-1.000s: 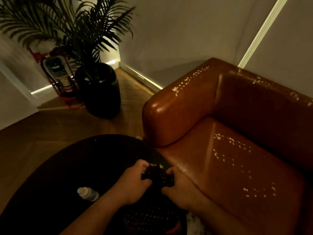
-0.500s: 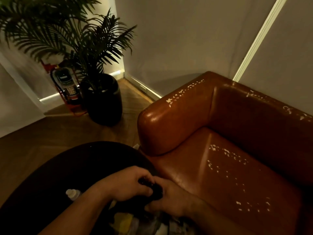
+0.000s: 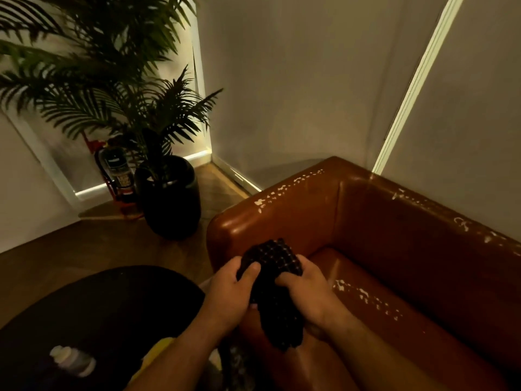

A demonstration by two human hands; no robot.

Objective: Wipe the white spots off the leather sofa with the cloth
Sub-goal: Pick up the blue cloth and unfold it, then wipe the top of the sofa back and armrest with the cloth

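A brown leather sofa [image 3: 394, 249] fills the right side, with white spots [image 3: 284, 193] along its armrest top, on the backrest top and on the seat cushion. A dark checked cloth [image 3: 273, 266] is bunched up in front of the armrest's inner side. My left hand [image 3: 228, 292] grips its left edge and my right hand [image 3: 306, 292] grips its right side. The cloth's lower end hangs down between my wrists, above the seat's front.
A dark round table [image 3: 98, 320] lies at the lower left with a small white-capped bottle [image 3: 73, 359] on it. A potted palm [image 3: 169, 198] and a fire extinguisher [image 3: 115, 170] stand in the corner beyond the armrest. Walls close in behind the sofa.
Both hands have lifted the cloth from low beside the table up toward the armrest. The view has tilted upward, showing more wall and less seat.
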